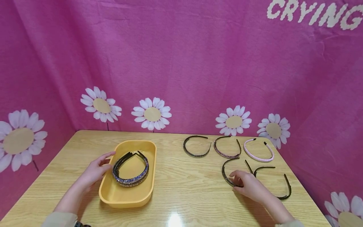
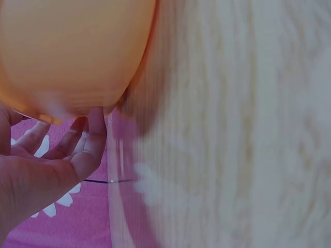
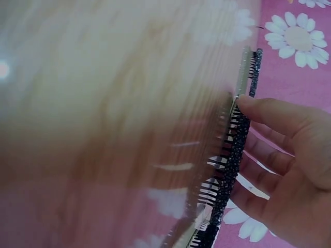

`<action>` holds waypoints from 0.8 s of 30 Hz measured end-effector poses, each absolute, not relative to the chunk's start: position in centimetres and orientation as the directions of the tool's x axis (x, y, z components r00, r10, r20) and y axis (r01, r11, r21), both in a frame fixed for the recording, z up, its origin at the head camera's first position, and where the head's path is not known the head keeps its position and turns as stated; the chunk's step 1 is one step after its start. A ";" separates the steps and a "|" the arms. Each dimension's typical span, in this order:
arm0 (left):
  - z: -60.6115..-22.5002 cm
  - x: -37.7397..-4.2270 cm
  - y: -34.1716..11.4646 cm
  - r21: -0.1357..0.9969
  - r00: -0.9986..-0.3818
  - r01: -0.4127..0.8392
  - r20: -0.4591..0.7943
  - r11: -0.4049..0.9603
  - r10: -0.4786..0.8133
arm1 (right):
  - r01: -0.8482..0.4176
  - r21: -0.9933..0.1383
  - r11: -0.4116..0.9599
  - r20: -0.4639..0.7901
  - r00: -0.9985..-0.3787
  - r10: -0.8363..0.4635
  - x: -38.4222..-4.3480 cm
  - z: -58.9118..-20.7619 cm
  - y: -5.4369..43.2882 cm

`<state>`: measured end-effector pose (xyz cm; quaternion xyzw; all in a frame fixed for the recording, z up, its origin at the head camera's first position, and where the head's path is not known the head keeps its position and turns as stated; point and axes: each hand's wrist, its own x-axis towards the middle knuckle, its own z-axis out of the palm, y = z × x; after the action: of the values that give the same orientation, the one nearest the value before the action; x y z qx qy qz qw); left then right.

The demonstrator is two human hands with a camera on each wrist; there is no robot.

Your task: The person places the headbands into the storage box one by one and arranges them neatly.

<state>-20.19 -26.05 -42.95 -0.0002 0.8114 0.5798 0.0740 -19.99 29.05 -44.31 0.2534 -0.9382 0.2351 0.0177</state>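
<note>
The tub (image 1: 124,198) is looking like smooth, glossy plastic. Beneath the tub, the wood-grained table (image 1: 181,186) is shining smoothly. Inside the tub, rough headbands (image 1: 129,182) are glittering. Behind the tub, a cloth curtain (image 1: 184,63) is looking matt.

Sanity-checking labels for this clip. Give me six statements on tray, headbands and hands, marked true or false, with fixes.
1. The yellow tray has headbands in it. True.
2. The light pink headband lies at the right end of the far row on the table. True.
3. The far row has five headbands. False: it has three.
4. The right grip pinches a black headband. True.
5. The left grip is well away from the yellow tray. False: its fingers touch the tray's side.
6. In the head view, the yellow tray is right of the far row. False: it is left of it.
</note>
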 end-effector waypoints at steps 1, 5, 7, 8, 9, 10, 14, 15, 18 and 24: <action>-42.9 -20.2 -26.0 0.939 -0.989 -0.092 -0.125 0.330 0.081 | -0.485 -0.431 0.761 0.143 -0.870 -0.472 -20.0 -44.3 29.0; -42.9 -20.2 -26.1 0.936 -0.988 -0.103 -0.135 0.336 0.073 | -0.495 -0.427 0.757 0.114 -0.860 -0.498 -20.2 -44.2 28.9; -42.9 -20.2 -26.1 0.939 -0.988 -0.103 -0.134 0.328 0.073 | -0.505 -0.421 0.754 0.111 -0.853 -0.510 -20.3 -44.1 28.9; -42.9 -20.2 -26.1 0.941 -0.988 -0.098 -0.130 0.323 0.077 | -0.509 -0.417 0.753 0.111 -0.851 -0.514 -20.3 -44.1 28.8; -42.9 -20.2 -26.1 0.943 -0.989 -0.093 -0.125 0.319 0.081 | -0.514 -0.413 0.752 0.112 -0.848 -0.518 -20.3 -44.1 28.8; -42.9 -20.3 -26.1 0.944 -0.989 -0.087 -0.121 0.319 0.086 | -0.519 -0.407 0.752 0.115 -0.846 -0.521 -20.4 -44.1 28.8; -42.9 -20.3 -26.2 0.946 -0.989 -0.068 -0.106 0.316 0.102 | -0.537 -0.392 0.747 0.129 -0.836 -0.533 -20.5 -44.0 28.8; -42.9 -20.4 -26.2 0.946 -0.989 -0.068 -0.105 0.318 0.102 | -0.543 -0.386 0.746 0.139 -0.833 -0.535 -20.4 -44.0 28.8; -42.9 -20.4 -26.2 0.945 -0.990 -0.067 -0.103 0.321 0.098 | -0.567 -0.362 0.740 0.180 -0.821 -0.541 -20.4 -43.9 28.7; -42.9 -20.4 -26.2 0.944 -0.991 -0.064 -0.098 0.322 0.092 | -0.590 -0.310 0.746 0.247 -0.808 -0.536 -20.1 -43.2 28.6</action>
<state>-20.43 -26.22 -42.93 0.0088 0.8103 0.5821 0.0670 -20.12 28.56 -43.18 0.3019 -0.9316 0.1895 0.0712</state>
